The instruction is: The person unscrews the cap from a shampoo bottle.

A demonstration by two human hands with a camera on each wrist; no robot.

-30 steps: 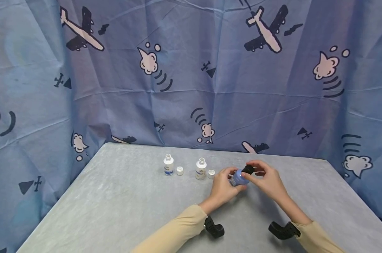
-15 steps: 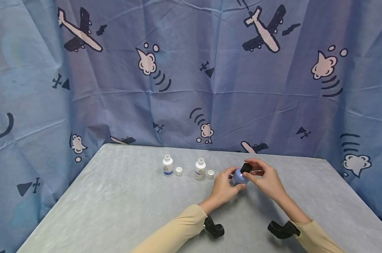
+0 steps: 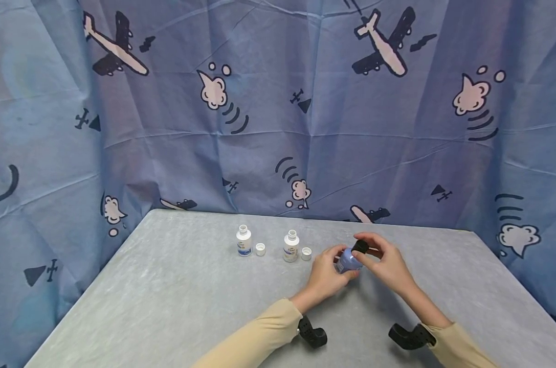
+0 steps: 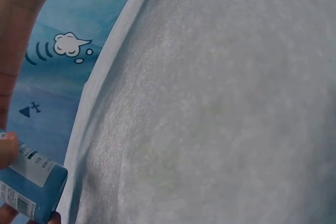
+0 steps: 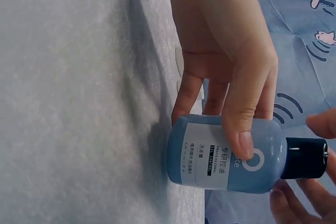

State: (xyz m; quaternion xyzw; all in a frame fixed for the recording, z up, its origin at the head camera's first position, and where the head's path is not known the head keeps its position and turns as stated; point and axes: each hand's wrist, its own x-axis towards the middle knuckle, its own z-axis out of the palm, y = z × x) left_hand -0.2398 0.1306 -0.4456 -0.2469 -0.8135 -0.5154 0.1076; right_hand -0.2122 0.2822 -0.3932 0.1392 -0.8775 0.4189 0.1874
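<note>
A small blue bottle (image 3: 349,259) with a white printed label leans to the right above the table. My left hand (image 3: 326,273) grips its body; in the right wrist view the thumb presses across the bottle's label (image 5: 207,156). My right hand (image 3: 388,263) has thumb and fingers around the bottle's black cap (image 3: 361,246), which sits on the neck. In the right wrist view those fingers come in from the right beside the cap (image 5: 307,158). The left wrist view catches only the bottle's lower end (image 4: 37,187), with fingertips at its edges.
Left of my hands stand two uncapped white bottles, one farther left (image 3: 244,241) and one nearer (image 3: 291,246). A white cap (image 3: 260,249) lies beside the first, another white cap (image 3: 306,254) beside the second. A blue patterned curtain (image 3: 268,112) hangs behind the grey table (image 3: 167,306).
The blue bottle's black cap end has tipped slightly upright and then back to the right. My right fingers have shifted a little around the cap. My left hand keeps its grip.
</note>
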